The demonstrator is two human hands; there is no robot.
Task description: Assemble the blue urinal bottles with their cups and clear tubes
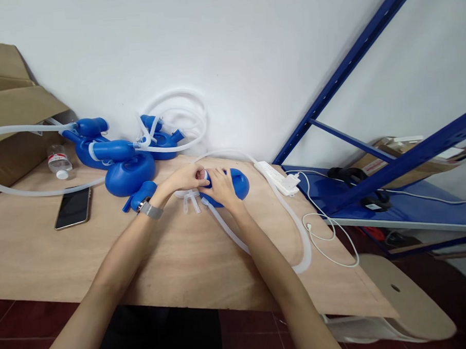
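Note:
A blue plastic vessel (239, 183) lies on the plywood table (175, 259) near its far edge. My right hand (221, 186) is closed over the vessel's left end. My left hand (187, 177) pinches the same end, fingers pressed together at a white fitting. A clear tube (228, 231) runs from under my hands toward me. A small clear tube connector (191, 199) lies on the table just below my hands. A metal watch sits on my left wrist.
More blue vessels (128, 171) with white hoses (176, 112) lie at the back left. A phone (73, 207) and a small water bottle (58, 161) rest at left, cardboard boxes (10, 112) behind. A white power strip (275, 177) and cable lie right. Blue shelving (391, 167) stands right.

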